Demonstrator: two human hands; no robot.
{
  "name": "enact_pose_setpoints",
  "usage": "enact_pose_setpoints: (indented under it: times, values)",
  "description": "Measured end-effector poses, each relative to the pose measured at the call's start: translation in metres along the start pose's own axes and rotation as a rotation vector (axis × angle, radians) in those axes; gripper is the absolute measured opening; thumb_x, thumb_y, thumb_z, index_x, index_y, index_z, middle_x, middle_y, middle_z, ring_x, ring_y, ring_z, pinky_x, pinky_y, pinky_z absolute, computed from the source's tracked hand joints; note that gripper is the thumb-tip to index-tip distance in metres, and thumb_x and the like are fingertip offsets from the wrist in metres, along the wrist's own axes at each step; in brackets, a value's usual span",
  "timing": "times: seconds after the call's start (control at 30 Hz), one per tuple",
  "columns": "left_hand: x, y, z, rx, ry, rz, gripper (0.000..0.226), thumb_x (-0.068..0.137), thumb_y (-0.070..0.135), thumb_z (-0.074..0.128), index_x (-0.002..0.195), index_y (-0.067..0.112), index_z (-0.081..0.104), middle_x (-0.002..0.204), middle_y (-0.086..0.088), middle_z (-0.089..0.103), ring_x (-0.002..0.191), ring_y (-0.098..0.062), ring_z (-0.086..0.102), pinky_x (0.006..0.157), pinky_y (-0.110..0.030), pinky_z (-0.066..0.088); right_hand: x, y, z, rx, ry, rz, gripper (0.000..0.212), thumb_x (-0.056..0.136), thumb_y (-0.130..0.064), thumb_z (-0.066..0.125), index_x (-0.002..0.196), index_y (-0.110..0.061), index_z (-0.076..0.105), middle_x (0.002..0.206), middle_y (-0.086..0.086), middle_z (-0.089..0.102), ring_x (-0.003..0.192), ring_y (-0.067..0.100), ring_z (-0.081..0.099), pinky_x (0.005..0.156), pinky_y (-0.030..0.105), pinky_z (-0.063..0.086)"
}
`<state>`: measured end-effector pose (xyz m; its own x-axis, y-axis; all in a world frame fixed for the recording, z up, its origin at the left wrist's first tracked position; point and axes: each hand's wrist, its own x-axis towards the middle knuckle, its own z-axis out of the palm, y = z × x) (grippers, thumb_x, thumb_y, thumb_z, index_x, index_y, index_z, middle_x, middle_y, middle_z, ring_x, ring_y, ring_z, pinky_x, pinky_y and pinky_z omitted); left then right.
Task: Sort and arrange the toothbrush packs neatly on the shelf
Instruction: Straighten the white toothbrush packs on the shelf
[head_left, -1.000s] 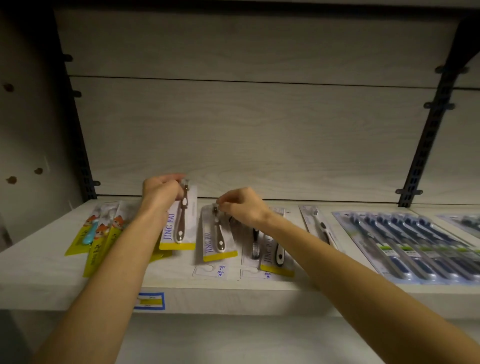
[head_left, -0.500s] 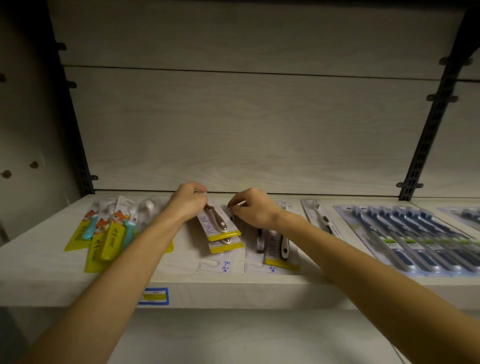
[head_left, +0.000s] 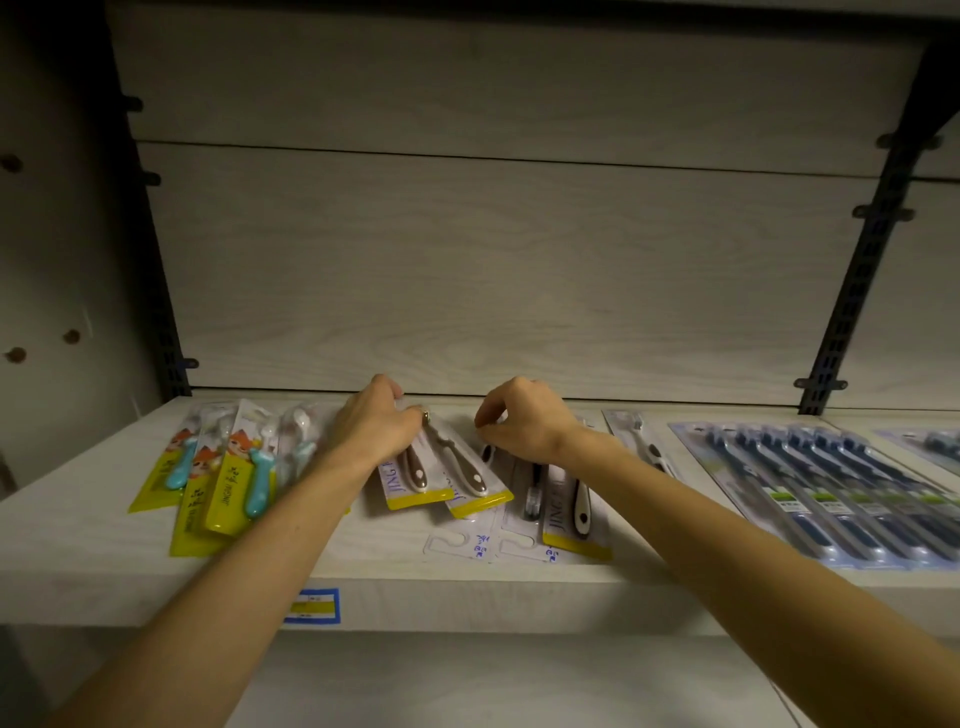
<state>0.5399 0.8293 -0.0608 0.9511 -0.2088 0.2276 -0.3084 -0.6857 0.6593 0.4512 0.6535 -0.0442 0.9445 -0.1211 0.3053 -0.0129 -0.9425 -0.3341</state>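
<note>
Two brown-handled toothbrush packs with yellow bottom strips lie side by side, slightly overlapping, in the middle of the shelf (head_left: 104, 566): the left brown pack (head_left: 410, 480) and the right brown pack (head_left: 470, 483). My left hand (head_left: 374, 428) lies curled over the top end of the left one and grips it. At the top right corner of the right brown pack, my right hand (head_left: 527, 423) pinches with thumb and forefinger. A black-and-white-handled pack (head_left: 576, 506) and clear packs (head_left: 530, 501) lie under my right wrist.
Several children's packs with yellow cards and teal brushes (head_left: 228, 480) fan out on the left. A single pack (head_left: 647, 449) and a wide blue multi-brush pack (head_left: 831, 486) lie to the right. Black shelf uprights (head_left: 852, 291) stand at both sides. A blue price label (head_left: 311, 605) sits on the front edge.
My left hand carried its brown pack from an upright hold on the left over to the other brown pack and laid it flat beside it. My right hand stayed at the packs' top ends.
</note>
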Motion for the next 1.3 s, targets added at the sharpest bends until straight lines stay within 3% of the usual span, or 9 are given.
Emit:
enact_pose_setpoints:
  times: [0.2,0.37,0.5,0.63,0.7,0.8,0.93,1.1,1.3]
  values:
    - [-0.003,0.006,0.005,0.259,-0.012,0.027,0.055,0.093,0.061,0.045,0.125,0.018,0.055,0.132,-0.011,0.059,0.124,-0.035,0.049,0.097,-0.040,0.044,-0.006,-0.003,0.004,0.038,0.014,0.016,0.021,0.086,-0.019,0.069,0.106,-0.016,0.076,0.108,0.002,0.074,0.099,0.022,0.068,0.084,0.036,0.056]
    - [0.000,0.010,0.006,0.161,-0.110,0.070,0.057,0.089,0.048,0.060,0.140,0.023,0.052,0.142,-0.009,0.056,0.128,-0.030,0.053,0.098,-0.033,0.043,-0.010,-0.008,0.001,-0.165,0.116,0.179,0.043,0.085,-0.043,0.069,0.119,-0.017,0.064,0.113,0.003,0.064,0.101,0.026,0.062,0.073,0.032,0.048]
    - [-0.002,0.013,0.006,0.078,-0.145,0.069,0.032,0.084,0.036,0.066,0.113,0.025,0.070,0.117,-0.005,0.070,0.107,-0.027,0.064,0.091,-0.033,0.051,-0.004,-0.018,-0.001,-0.177,-0.059,0.243,0.037,0.088,-0.045,0.062,0.105,-0.013,0.064,0.104,0.008,0.068,0.086,0.027,0.059,0.070,0.032,0.048]
    - [0.002,0.009,0.005,-0.003,-0.160,0.080,0.026,0.074,0.042,0.071,0.098,0.032,0.072,0.102,0.004,0.072,0.097,-0.020,0.067,0.089,-0.034,0.053,0.002,-0.026,0.005,-0.242,-0.104,0.184,0.032,0.093,-0.033,0.058,0.114,-0.009,0.060,0.114,0.013,0.065,0.099,0.033,0.059,0.072,0.034,0.041]
    - [0.006,0.004,0.007,-0.054,-0.140,0.104,0.016,0.071,0.044,0.073,0.084,0.035,0.070,0.095,0.007,0.074,0.093,-0.018,0.068,0.088,-0.034,0.053,0.005,-0.026,0.007,-0.211,-0.107,0.175,0.031,0.093,-0.031,0.058,0.115,-0.009,0.059,0.115,0.013,0.065,0.099,0.033,0.059,0.074,0.036,0.043]
    - [0.010,0.002,0.009,-0.196,-0.131,0.120,0.011,0.079,0.034,0.079,0.086,0.029,0.073,0.092,0.003,0.075,0.094,-0.021,0.069,0.090,-0.037,0.054,0.010,-0.021,0.006,-0.097,-0.062,0.194,0.034,0.093,-0.034,0.057,0.115,-0.010,0.063,0.113,0.014,0.067,0.100,0.034,0.062,0.080,0.039,0.052]
    - [0.015,0.002,0.009,-0.414,-0.079,0.103,0.023,0.083,0.021,0.079,0.105,0.016,0.076,0.098,-0.009,0.076,0.098,-0.038,0.068,0.088,-0.048,0.054,0.018,-0.017,-0.013,-0.027,0.092,0.183,0.025,0.093,-0.033,0.057,0.105,-0.013,0.069,0.104,0.013,0.070,0.094,0.036,0.064,0.079,0.041,0.056]
    - [0.019,-0.002,0.009,-0.394,-0.032,0.179,0.023,0.085,0.026,0.075,0.107,0.022,0.074,0.105,-0.002,0.074,0.105,-0.024,0.067,0.101,-0.042,0.050,0.014,0.008,-0.044,-0.023,0.283,0.244,0.022,0.087,-0.029,0.060,0.099,-0.015,0.073,0.097,0.010,0.073,0.089,0.035,0.067,0.081,0.043,0.058]
    - [0.008,0.005,0.013,-0.201,-0.110,0.274,0.022,0.088,0.027,0.073,0.110,0.024,0.073,0.110,0.002,0.073,0.106,-0.020,0.065,0.099,-0.038,0.050,-0.005,0.048,-0.045,-0.171,0.190,0.372,0.026,0.086,-0.024,0.065,0.073,-0.002,0.070,0.071,0.012,0.068,0.068,0.032,0.065,0.066,0.041,0.060]
